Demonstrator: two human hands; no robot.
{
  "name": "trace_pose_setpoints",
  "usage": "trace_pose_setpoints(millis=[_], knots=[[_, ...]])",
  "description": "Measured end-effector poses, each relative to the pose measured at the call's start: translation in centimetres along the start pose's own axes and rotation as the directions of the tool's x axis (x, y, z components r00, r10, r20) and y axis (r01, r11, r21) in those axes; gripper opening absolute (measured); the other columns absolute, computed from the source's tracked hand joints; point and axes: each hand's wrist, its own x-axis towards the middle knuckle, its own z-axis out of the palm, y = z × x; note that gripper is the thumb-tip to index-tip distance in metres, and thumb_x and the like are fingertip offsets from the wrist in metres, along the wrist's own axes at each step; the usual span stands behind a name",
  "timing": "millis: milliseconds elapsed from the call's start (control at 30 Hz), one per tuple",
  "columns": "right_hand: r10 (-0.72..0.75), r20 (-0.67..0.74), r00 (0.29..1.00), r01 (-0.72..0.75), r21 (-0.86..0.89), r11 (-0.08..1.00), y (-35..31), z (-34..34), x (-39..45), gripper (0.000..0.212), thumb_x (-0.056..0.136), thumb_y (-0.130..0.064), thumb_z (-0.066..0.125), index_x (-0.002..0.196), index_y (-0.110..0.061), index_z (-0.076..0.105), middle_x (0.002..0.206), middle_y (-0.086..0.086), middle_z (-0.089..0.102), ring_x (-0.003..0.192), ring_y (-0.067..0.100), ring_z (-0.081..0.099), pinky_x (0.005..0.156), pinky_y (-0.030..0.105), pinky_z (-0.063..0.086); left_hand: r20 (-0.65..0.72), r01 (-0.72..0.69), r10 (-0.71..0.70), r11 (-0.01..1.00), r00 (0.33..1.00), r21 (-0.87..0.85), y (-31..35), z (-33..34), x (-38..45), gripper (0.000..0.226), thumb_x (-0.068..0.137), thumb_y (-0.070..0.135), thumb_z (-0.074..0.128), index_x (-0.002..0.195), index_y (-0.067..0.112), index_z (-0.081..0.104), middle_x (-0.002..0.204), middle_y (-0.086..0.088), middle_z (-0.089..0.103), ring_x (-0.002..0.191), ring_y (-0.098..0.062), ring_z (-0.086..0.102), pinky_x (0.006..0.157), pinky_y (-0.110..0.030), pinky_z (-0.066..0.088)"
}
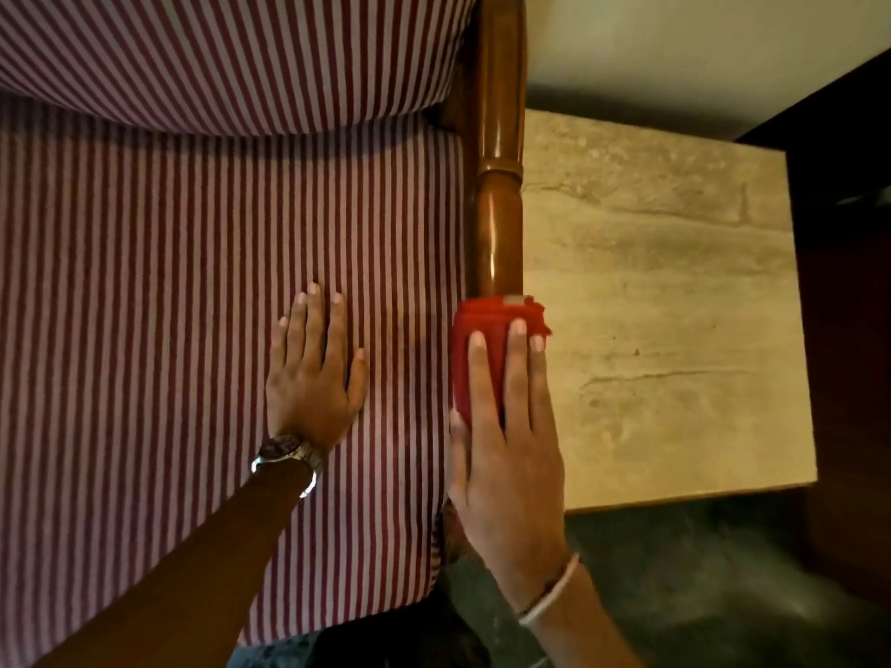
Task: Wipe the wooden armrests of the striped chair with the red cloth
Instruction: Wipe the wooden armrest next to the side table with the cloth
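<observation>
Red cloth [482,359]: draped over the wooden armrest [499,224] at its near end, wrapped across the top and down both sides, a frayed corner sticking out to the right.
Right hand [506,455]: lies flat on top of the cloth, palm down, fingers [518,373] straight, close together and pointing along the rail, thumb tucked down the inner side, pressing the cloth onto the wood rather than pinching it.
Left hand [313,373]: well apart from the cloth, resting palm down on the striped seat cushion [168,330], fingers stretched out and only slightly spread, holding nothing; a wristwatch [289,453] on the wrist.
Armrest axis: the glossy brown rail runs straight away from the person toward the chair back [217,55], with a turned ring partway along; the cloth's length follows the same line.
Beside the chair: a pale stone-topped side table [675,306] just right of the armrest, its top bare.
Containers: I can see none from here.
</observation>
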Motion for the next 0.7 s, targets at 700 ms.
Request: trace_pose_setpoints(millis=[700], knots=[[-0.004,0.025,1.000,0.004,-0.012,1.000,0.4,0.1,10.1,0.074,0.101,-0.032,0.045,0.164,-0.018,0.010,0.173,0.015,0.001,0.161,0.033,0.001,0.127,0.051,0.028,0.029,0.000,-0.001,1.000,1.000,0.008,-0.3,0.1,0.0,0.067,0.104,0.044,0.031,0.160,0.010,0.020,0.167,-0.020,0.020,0.156,-0.033,0.021,0.127,-0.048,0.018]])
